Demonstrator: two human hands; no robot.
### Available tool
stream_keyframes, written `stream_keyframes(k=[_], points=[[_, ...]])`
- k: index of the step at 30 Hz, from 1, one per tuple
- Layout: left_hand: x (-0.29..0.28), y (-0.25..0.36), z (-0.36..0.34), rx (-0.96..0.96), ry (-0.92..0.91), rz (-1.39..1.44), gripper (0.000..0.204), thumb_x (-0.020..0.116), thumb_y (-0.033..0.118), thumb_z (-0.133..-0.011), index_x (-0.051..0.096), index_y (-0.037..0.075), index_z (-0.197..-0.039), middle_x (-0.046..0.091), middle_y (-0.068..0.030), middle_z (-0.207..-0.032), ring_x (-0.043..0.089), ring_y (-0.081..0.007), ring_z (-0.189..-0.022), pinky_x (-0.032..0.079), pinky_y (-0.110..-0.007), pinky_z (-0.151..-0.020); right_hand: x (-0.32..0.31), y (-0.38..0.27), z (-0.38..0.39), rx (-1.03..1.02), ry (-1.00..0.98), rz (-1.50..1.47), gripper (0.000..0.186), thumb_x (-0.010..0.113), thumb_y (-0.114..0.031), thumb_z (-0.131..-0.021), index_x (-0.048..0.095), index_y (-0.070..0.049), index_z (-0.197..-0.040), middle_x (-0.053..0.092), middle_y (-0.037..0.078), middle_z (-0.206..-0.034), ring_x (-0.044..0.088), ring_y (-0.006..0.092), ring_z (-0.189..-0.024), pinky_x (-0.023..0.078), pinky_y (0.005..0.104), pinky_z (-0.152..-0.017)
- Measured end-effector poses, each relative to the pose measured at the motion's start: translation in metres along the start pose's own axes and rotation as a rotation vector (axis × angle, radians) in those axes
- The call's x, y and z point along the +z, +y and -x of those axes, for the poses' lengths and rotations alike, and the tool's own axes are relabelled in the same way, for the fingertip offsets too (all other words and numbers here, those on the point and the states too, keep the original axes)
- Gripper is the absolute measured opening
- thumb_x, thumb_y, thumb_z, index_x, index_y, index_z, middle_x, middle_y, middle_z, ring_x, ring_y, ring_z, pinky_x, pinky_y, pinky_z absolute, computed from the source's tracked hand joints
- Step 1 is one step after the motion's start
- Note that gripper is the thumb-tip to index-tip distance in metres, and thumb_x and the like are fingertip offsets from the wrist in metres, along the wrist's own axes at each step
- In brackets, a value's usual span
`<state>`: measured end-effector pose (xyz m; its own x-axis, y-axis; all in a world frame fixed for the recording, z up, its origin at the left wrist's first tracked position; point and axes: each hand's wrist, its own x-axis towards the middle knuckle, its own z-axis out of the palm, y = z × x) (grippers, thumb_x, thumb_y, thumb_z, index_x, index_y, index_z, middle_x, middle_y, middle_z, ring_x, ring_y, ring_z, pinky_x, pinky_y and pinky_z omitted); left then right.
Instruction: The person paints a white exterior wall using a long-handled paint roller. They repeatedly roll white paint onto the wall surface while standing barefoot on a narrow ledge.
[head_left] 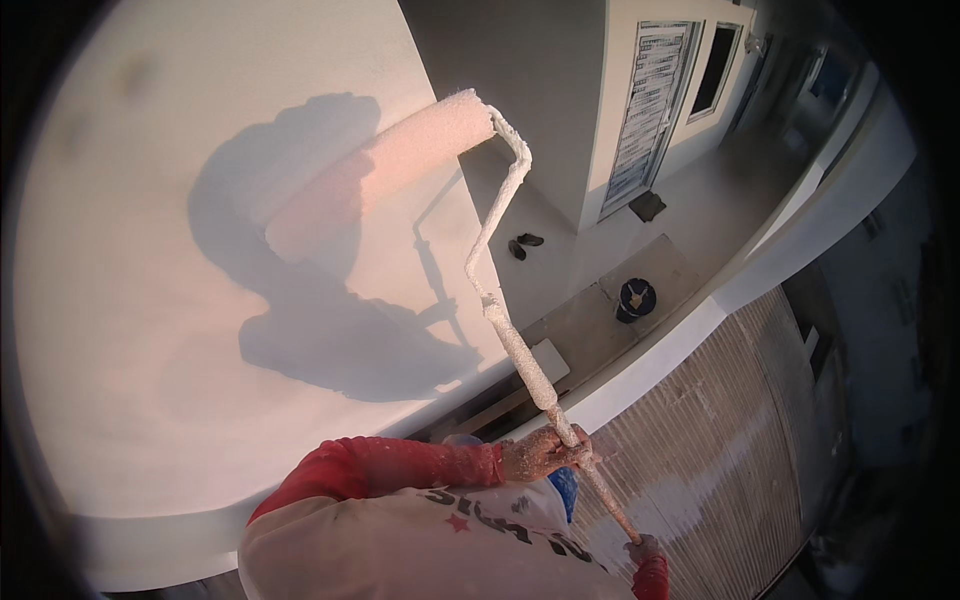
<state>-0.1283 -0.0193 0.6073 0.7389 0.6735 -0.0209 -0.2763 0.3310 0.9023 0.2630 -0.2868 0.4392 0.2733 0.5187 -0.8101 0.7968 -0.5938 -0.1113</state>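
A long paint roller (427, 143) with a fluffy, paint-covered cover lies against the pale wall (130, 330), reaching to the wall's right edge. Its bent, paint-caked frame runs down into a speckled pole (522, 360). My left hand (543, 454), spotted with paint below a red sleeve, is wrapped round the middle of this pole. Lower down and to the right, my right hand (648, 549) is closed round the pole's bottom end. A dark shadow of head, arm and roller falls across the wall and part of the roller cover.
Below right is a walkway with a dark bucket (636, 299), a pair of dark shoes (518, 249) and a mat (648, 206) by a covered door (648, 105). A white parapet (660, 372) curves between the walkway and a corrugated roof (720, 440).
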Motion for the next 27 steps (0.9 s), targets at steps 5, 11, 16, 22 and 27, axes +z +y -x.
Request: stream_keyframes(k=[5,11,16,22,27], points=[[-0.012,-0.109,0.023,-0.369,-0.075,0.613,0.032,0.047,0.027,-0.100,0.049,0.007,-0.124,0.052,-0.0078,-0.114,0.053,-0.0254,-0.120,0.046,-0.035,-0.100,0.019,0.073,0.054,0.175,-0.030,0.093,0.026,0.075,-0.027,-0.072,0.073,-0.008,-0.089,0.070,0.016,-0.083,0.068,0.0324,-0.083,0.053,0.0446,-0.071],[-0.022,-0.187,0.040,-0.127,-0.325,1.011,0.045,0.047,0.033,-0.099,0.043,0.007,-0.135,0.051,-0.0119,-0.128,0.039,-0.0304,-0.134,0.040,-0.040,-0.108,0.025,0.092,0.108,0.286,-0.025,0.134,0.024,0.067,-0.026,-0.076,0.073,-0.006,-0.087,0.069,0.019,-0.079,0.069,0.0341,-0.078,0.053,0.0455,-0.066],[-0.022,-0.182,0.045,-0.594,0.016,0.819,0.029,0.056,0.023,-0.097,0.053,0.007,-0.120,0.056,-0.0152,-0.127,0.045,-0.0290,-0.131,0.039,-0.045,-0.108,0.014,0.083,0.127,0.387,-0.079,0.176,0.023,0.064,-0.025,-0.078,0.074,-0.008,-0.091,0.069,0.020,-0.080,0.068,0.0349,-0.078,0.054,0.0467,-0.067],[-0.035,-0.185,0.020,-0.647,0.205,0.991,0.017,0.058,0.020,-0.095,0.056,0.009,-0.108,0.060,-0.0124,-0.119,0.055,-0.0285,-0.120,0.044,-0.044,-0.103,0.038,0.093,0.112,0.263,-0.235,0.378,0.035,0.051,-0.034,-0.094,0.065,-0.006,-0.108,0.064,0.021,-0.107,0.062,0.0344,-0.098,0.049,0.0481,-0.083],[-0.048,-0.201,0.013,-0.743,0.384,1.122,0.009,0.060,0.018,-0.092,0.060,0.009,-0.095,0.063,-0.0088,-0.103,0.057,-0.0309,-0.117,0.037,-0.044,-0.108,0.045,0.072,0.101,0.558,-0.359,0.325,0.033,0.056,-0.029,-0.090,0.063,-0.006,-0.111,0.061,0.019,-0.110,0.060,0.0320,-0.102,0.049,0.0463,-0.083]])
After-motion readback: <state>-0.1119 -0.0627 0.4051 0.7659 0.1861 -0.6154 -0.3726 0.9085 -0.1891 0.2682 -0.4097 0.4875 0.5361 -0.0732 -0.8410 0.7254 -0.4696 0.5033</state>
